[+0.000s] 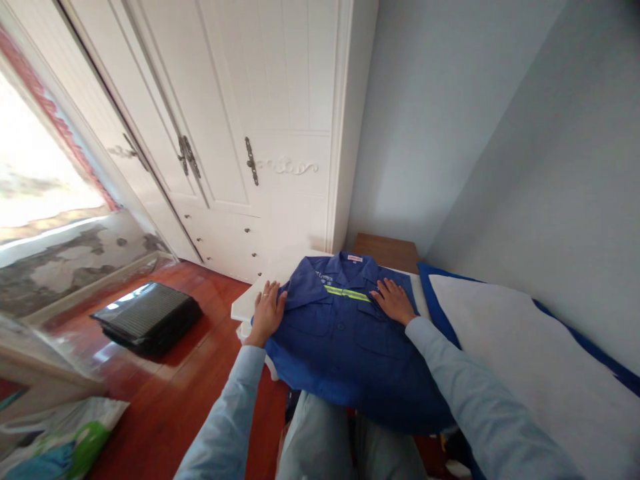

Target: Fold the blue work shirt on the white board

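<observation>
A blue work jacket (pixel 345 333) lies face up on a white table (pixel 243 307), its collar at the far side and its lower part hanging over the near edge. A yellow-green reflective stripe crosses its chest, and a white label shows inside the collar. My left hand (pixel 269 310) rests with fingers stretched out on the jacket's left sleeve side, a ring on one finger. Flat on the right side of the chest, by the stripe's end, lies my right hand (pixel 394 301), fingers spread. Neither hand grips the cloth.
White wardrobe doors (pixel 295 80) rise behind the table. A brown wooden stand (pixel 387 250) is in the corner. To the right is a white sheet (pixel 525 347) over blue cloth. A black ribbed object (pixel 150 313) and a plastic bag (pixel 65 437) lie on the left.
</observation>
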Motion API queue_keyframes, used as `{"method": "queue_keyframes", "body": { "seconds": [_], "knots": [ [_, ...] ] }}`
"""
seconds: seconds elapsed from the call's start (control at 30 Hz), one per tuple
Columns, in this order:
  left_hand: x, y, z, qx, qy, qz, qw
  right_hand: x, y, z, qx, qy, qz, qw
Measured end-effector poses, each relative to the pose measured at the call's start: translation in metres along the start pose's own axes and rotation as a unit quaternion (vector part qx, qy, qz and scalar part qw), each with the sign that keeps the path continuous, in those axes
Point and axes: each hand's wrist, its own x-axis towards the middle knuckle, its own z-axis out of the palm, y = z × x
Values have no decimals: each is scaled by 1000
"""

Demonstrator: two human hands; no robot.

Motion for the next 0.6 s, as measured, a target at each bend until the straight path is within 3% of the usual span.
{"method": "queue_keyframes", "body": {
  "seconds": [0.07,0.17,0.43,0.53,0.6],
  "knots": [
    [-31,-7,1,21,-18,35,999,0,-1,-1,-2,-6,3,1000],
    [-47,-8,-3,52,-22,42,998,0,-3,-5,-4,-15,9,1000],
    [-21,3,-25,74,-1,32,997,0,-10,-20,17,-50,40,998],
    [-17,-6,-23,83,0,10,996,-4,-32,-30,18,11,28,999],
    [-14,-15,-21,86,-12,-4,996,-7,-59,-38,37,53,-52,997]
  ]
}}
